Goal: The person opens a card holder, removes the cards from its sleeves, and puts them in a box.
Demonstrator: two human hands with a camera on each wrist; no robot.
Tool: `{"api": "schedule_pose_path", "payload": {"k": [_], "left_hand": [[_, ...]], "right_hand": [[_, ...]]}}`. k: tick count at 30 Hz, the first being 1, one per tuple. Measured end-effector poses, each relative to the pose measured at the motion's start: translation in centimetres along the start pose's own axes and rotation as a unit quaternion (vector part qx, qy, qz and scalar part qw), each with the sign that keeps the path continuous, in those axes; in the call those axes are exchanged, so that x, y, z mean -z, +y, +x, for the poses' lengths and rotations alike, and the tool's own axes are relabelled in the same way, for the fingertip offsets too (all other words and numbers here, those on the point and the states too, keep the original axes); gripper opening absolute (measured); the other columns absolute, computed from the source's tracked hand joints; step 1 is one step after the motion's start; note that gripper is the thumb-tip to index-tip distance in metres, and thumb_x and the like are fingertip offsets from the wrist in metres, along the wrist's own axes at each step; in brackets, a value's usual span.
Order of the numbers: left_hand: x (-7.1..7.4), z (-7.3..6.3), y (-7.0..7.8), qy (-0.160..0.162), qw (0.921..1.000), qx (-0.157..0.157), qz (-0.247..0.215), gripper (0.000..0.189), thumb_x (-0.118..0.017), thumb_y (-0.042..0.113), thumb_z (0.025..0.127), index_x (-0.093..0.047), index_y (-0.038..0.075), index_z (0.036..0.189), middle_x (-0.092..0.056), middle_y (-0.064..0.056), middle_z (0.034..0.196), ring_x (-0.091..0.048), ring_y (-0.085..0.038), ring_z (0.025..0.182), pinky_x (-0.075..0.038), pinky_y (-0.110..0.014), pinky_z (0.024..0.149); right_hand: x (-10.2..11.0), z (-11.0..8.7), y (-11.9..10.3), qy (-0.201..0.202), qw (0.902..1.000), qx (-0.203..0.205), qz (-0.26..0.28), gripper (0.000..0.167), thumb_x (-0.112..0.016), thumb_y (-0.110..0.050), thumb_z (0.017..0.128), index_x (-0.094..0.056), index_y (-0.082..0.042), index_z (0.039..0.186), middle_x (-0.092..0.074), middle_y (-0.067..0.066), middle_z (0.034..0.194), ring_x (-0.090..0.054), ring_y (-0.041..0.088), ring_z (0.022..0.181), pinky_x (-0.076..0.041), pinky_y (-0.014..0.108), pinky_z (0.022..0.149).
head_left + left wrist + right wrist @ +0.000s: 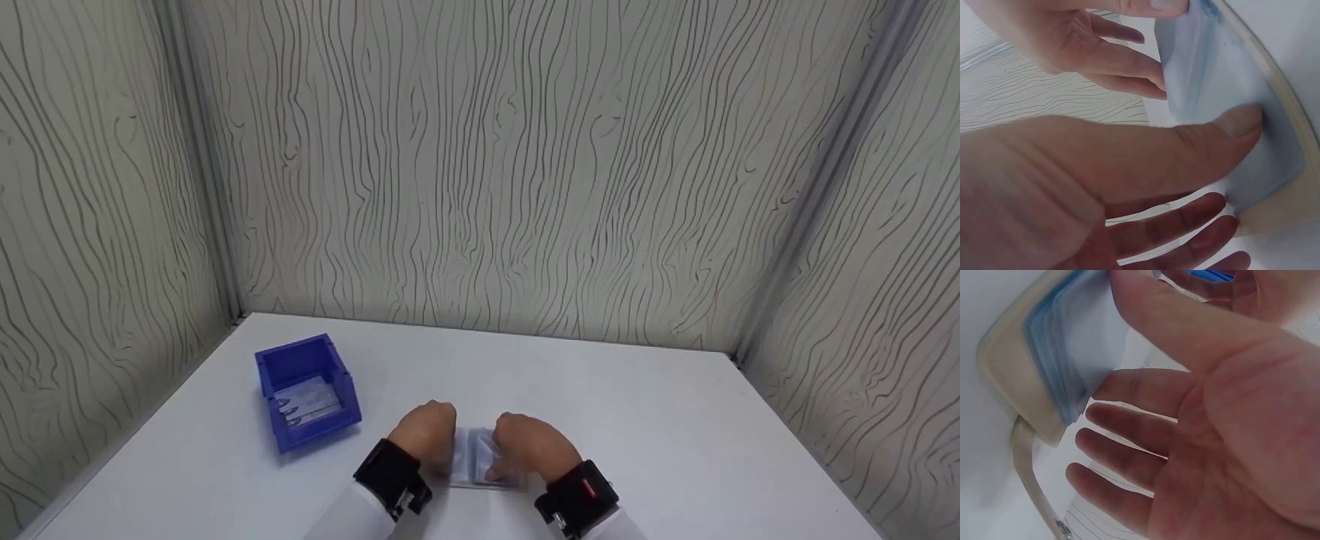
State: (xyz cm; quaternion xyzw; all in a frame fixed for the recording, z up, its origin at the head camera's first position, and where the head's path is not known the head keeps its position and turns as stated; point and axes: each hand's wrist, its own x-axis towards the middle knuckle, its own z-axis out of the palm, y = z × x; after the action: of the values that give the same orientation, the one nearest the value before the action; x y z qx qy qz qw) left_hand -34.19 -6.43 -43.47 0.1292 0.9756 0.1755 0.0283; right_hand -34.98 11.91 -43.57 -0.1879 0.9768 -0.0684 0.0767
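Note:
A small card holder with clear bluish plastic sleeves (471, 457) lies opened on the white table between both hands. Its beige cover (1008, 360) shows under the sleeves, and a beige strap (1027, 467) with a metal snap sticks out from it. My left hand (431, 435) grips one side, thumb pressed on a sleeve (1213, 73) and fingers around the edge. On the other side my right hand (536, 446) pinches the layered sleeves (1084, 332) between thumb and index finger, with its other fingers spread. The fingertips are partly hidden in the head view.
Left of the hands, a blue plastic bin (296, 441) stands on the table (660, 450) with several printed cards (307, 397) inside. Wood-patterned panels (480, 165) enclose the table at the back and both sides.

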Motion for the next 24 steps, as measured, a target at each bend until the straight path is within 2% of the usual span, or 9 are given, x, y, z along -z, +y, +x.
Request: {"api": "schedule_pose_path", "payload": {"k": [4,7,10,12,14,16,21,24], "left_hand": [[0.0,0.1,-0.3,-0.002,1.0000,-0.008,-0.004,0.020,-0.087,-0.004,0.070,-0.072,0.004,0.080,-0.061,0.000,0.070,-0.048,-0.016,0.062,-0.046,-0.033,0.059],[-0.1,0.3,-0.4,-0.005,0.9999,-0.010,-0.008,0.019,-0.087,-0.003,0.071,-0.072,0.004,0.080,-0.061,0.000,0.071,-0.049,-0.016,0.063,-0.047,-0.034,0.060],[0.0,0.4,-0.4,-0.007,0.9999,-0.005,-0.009,0.020,-0.086,-0.003,0.072,-0.071,0.004,0.083,-0.061,-0.001,0.073,-0.050,-0.017,0.065,-0.048,-0.034,0.062],[0.1,0.5,-0.3,-0.009,0.9999,0.000,-0.007,0.022,-0.086,-0.004,0.071,-0.071,0.003,0.085,-0.061,-0.001,0.073,-0.050,-0.017,0.066,-0.048,-0.034,0.063],[0.1,0.6,-0.2,-0.014,0.9999,0.005,-0.004,0.023,-0.087,-0.004,0.071,-0.070,0.003,0.085,-0.060,-0.001,0.073,-0.050,-0.017,0.066,-0.049,-0.033,0.064],[0.1,0.6,-0.1,-0.020,0.9998,0.009,-0.002,0.025,-0.089,-0.004,0.070,-0.071,0.002,0.086,-0.061,-0.001,0.073,-0.050,-0.017,0.066,-0.050,-0.033,0.064],[0.1,0.3,0.0,-0.020,0.9997,0.011,-0.010,0.026,-0.089,-0.004,0.069,-0.072,0.001,0.088,-0.062,-0.002,0.075,-0.052,-0.017,0.068,-0.052,-0.034,0.066],[0.1,0.1,-0.2,-0.006,0.9998,-0.003,-0.021,0.023,-0.087,-0.006,0.068,-0.072,0.003,0.083,-0.062,-0.001,0.072,-0.050,-0.017,0.065,-0.049,-0.034,0.062]], "right_hand": [[0.1,0.1,0.2,0.012,0.9979,0.057,-0.028,0.033,-0.096,-0.027,0.080,-0.072,-0.005,0.086,-0.063,0.002,0.092,-0.051,0.014,0.077,-0.049,0.029,0.067],[0.5,0.0,0.9,0.014,0.9950,0.094,-0.032,0.030,-0.096,-0.022,0.077,-0.082,-0.006,0.099,-0.068,0.004,0.105,-0.054,0.013,0.087,-0.053,0.028,0.073],[1.0,0.0,1.9,-0.015,0.9949,0.098,-0.018,0.054,-0.093,-0.019,0.073,-0.082,-0.017,0.125,-0.065,0.001,0.111,-0.052,0.012,0.096,-0.051,0.027,0.078],[1.3,-0.1,2.5,-0.037,0.9949,0.094,-0.007,0.066,-0.091,-0.017,0.070,-0.078,-0.023,0.134,-0.062,0.000,0.110,-0.048,0.012,0.097,-0.047,0.027,0.077],[1.3,-0.1,3.1,-0.047,0.9939,0.100,0.001,0.070,-0.091,-0.018,0.069,-0.076,-0.026,0.137,-0.061,-0.001,0.111,-0.047,0.011,0.097,-0.046,0.027,0.077],[1.2,-0.1,3.6,-0.043,0.9931,0.108,0.015,0.066,-0.092,-0.019,0.072,-0.077,-0.024,0.136,-0.063,0.001,0.113,-0.049,0.012,0.097,-0.046,0.027,0.077],[0.4,0.1,4.4,0.001,0.9905,0.126,0.055,0.045,-0.087,-0.020,0.085,-0.080,-0.012,0.128,-0.069,0.006,0.117,-0.059,0.016,0.103,-0.054,0.033,0.089],[-0.1,0.3,4.9,0.030,0.9896,0.115,0.081,0.040,-0.082,-0.016,0.088,-0.078,-0.006,0.127,-0.072,0.008,0.116,-0.065,0.020,0.103,-0.059,0.039,0.092]]}}
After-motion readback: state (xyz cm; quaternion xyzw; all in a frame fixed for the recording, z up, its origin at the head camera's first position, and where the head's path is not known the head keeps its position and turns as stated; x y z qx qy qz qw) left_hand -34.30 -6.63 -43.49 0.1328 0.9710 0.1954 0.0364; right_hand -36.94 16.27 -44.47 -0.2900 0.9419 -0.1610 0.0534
